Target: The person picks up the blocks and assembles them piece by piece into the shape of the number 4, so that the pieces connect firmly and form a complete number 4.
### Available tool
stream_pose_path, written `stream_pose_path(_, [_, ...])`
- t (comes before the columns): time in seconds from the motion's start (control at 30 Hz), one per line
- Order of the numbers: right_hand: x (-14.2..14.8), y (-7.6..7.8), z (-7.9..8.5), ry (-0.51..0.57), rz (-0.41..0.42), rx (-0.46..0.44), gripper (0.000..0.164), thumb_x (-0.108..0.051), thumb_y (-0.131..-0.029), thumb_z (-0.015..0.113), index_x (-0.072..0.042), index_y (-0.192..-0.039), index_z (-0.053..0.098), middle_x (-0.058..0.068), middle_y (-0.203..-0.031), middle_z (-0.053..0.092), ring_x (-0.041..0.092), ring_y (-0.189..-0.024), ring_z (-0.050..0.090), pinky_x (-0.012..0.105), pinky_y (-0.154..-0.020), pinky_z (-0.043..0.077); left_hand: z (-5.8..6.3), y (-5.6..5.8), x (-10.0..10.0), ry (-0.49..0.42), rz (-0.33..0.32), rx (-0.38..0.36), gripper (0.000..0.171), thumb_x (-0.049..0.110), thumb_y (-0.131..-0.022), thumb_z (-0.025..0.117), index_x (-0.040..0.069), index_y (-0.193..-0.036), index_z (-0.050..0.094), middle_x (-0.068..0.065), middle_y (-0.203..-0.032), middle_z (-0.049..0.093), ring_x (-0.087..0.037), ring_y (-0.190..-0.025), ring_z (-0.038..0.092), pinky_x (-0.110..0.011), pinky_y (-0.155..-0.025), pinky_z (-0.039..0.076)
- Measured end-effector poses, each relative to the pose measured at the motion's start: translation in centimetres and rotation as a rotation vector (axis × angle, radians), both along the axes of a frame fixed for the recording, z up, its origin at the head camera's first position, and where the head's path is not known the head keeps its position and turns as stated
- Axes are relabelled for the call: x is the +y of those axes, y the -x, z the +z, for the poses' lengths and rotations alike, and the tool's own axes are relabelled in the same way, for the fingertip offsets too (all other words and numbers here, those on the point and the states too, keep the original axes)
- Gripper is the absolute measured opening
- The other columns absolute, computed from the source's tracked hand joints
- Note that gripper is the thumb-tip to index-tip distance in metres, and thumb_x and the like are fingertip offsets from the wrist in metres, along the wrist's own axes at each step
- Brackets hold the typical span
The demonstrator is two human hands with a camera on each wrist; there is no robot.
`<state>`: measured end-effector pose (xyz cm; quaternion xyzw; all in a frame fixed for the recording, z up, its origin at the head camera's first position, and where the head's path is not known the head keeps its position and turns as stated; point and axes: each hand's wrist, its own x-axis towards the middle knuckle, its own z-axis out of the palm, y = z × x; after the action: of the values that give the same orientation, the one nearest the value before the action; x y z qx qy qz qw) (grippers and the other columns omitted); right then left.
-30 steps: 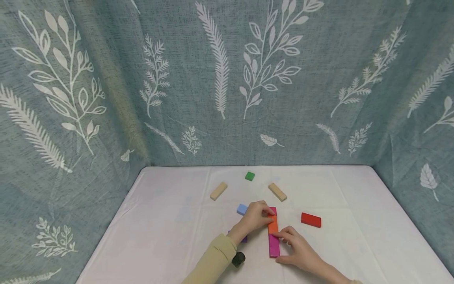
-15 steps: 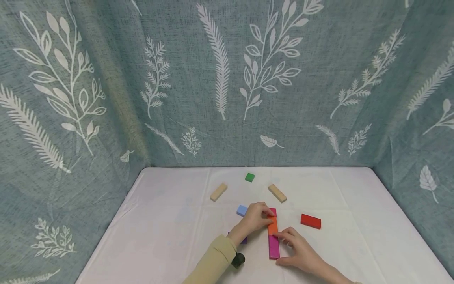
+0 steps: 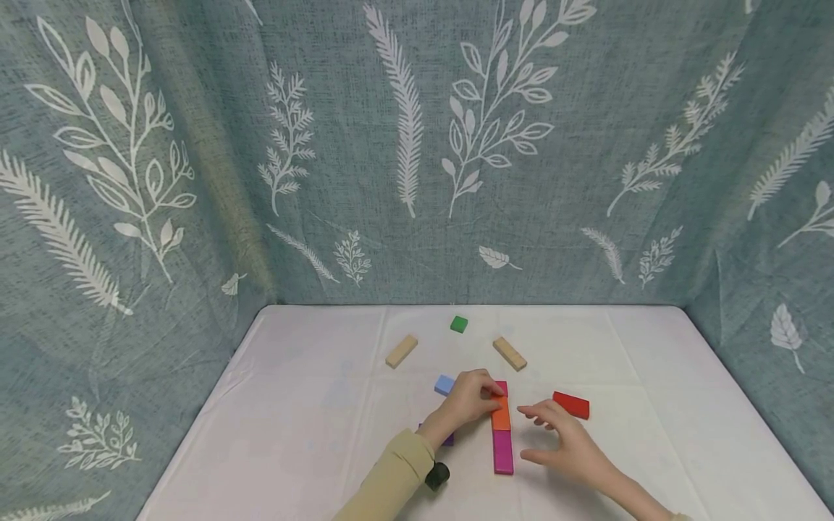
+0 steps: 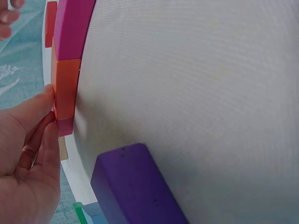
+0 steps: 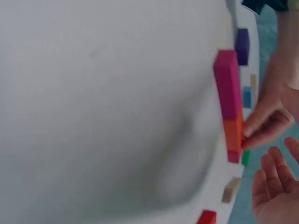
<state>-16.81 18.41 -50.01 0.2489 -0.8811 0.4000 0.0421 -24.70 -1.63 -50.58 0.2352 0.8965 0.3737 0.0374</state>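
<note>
Three wooden blocks lie end to end in a straight row: a magenta block (image 3: 503, 452) nearest, an orange block (image 3: 501, 417) in the middle, a pink block (image 3: 501, 388) at the far end. My left hand (image 3: 470, 395) reaches in from the left, and its thumb and curled fingers hold the orange block near the pink one. In the left wrist view, the fingertips (image 4: 48, 93) touch the orange block. My right hand (image 3: 565, 443) hovers to the right of the row, apart from it, thumb and fingers spread around nothing.
A red block (image 3: 571, 405) lies beyond my right hand. Two plain wood blocks, one left (image 3: 401, 352) and one right (image 3: 510, 353), and a green block (image 3: 459, 324) lie farther back. Light blue (image 3: 444, 384) and purple (image 4: 133, 182) blocks sit by my left arm.
My right hand has let go of the magenta block and drawn back to the right, its fingers spread. My left hand and the row of blocks have stayed in place.
</note>
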Motion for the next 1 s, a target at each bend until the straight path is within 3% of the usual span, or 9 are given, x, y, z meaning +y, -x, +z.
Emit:
stream_pose_path(0.23, [1.5, 1.1, 1.5, 0.000, -0.117, 0.046, 0.056, -0.016, -0.070, 0.083, -0.008, -0.121, 0.061, 0.007, -0.107, 0.063, 0.022, -0.091, 0.060, 0.033, -0.078, 0.056, 0.1, 0.1, -0.1, -0.006, -0.006, -0.005, 0.013, 0.008, -0.078, 0.077, 0.006, -0.090, 0.075, -0.004, -0.084, 0.065, -0.011, -0.079, 0.057, -0.014, -0.071, 0.046])
stream_pose_path(0.53, [3.9, 2.1, 2.3, -0.009, -0.244, 0.104, 0.054, -0.011, -0.070, 0.082, -0.006, -0.119, 0.062, 0.009, -0.104, 0.063, 0.015, -0.089, 0.058, 0.029, -0.073, 0.053, -0.1, -0.1, -0.3, -0.011, -0.019, 0.015, 0.011, 0.007, -0.077, 0.077, 0.005, -0.089, 0.075, -0.004, -0.083, 0.065, -0.010, -0.077, 0.056, -0.014, -0.070, 0.045])
stream_pose_path(0.67, [5.0, 2.4, 2.1, -0.017, -0.275, 0.073, 0.053, -0.015, -0.073, 0.081, -0.006, -0.121, 0.061, 0.009, -0.105, 0.063, 0.012, -0.091, 0.057, 0.029, -0.074, 0.053, -0.2, -0.1, -0.3, -0.020, -0.022, 0.009, 0.011, 0.007, -0.078, 0.076, 0.005, -0.089, 0.075, -0.005, -0.083, 0.065, -0.011, -0.078, 0.056, -0.014, -0.070, 0.045])
stream_pose_path(1.0, [6.5, 2.8, 2.1, -0.059, -0.342, -0.010, 0.054, -0.022, -0.078, 0.077, -0.005, -0.126, 0.058, 0.012, -0.109, 0.062, 0.029, -0.096, 0.057, 0.032, -0.078, 0.052, -0.3, 0.1, -0.3, -0.023, -0.019, 0.003, 0.012, 0.008, -0.077, 0.077, 0.005, -0.089, 0.075, -0.003, -0.083, 0.065, -0.010, -0.078, 0.056, -0.014, -0.070, 0.045])
